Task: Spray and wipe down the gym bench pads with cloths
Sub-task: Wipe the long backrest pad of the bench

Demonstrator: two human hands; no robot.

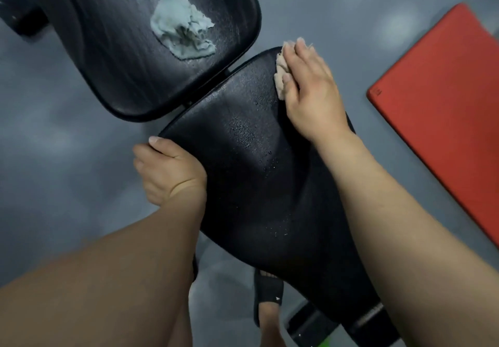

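two cloths are showing on the bench: a beige cloth (280,82) under my right grip (310,84) and a blue-grey cloth (181,25) lying crumpled and untouched on the back pad (121,49), far and left.

the right grip is resting flat on the beige cloth, fingers stretched out and pressing down instead of curling round it. i am judging that this flat press is spreading the cloth against the surface for wiping. the cloth is sitting at the far right corner of the seat pad (256,171), mostly covered by the palm, with its edge peeking out on the left of the thumb and beyond the fingertips.

the left grip (167,168) is clamping the near-left edge of the seat pad, thumb on top and fingers wrapping underneath, out of view. i am reading this as bracing the pad so it is not shifting under the wiping pressure.

spray droplets (244,133) are beading along the middle of the seat pad, between the two grips and nearer than the cloth, so most of that pad is looking still unwiped. the back pad is also glistening around the blue-grey cloth.

a red mat (445,98) is lying on the grey floor (54,130) to the right, well apart from the bench.
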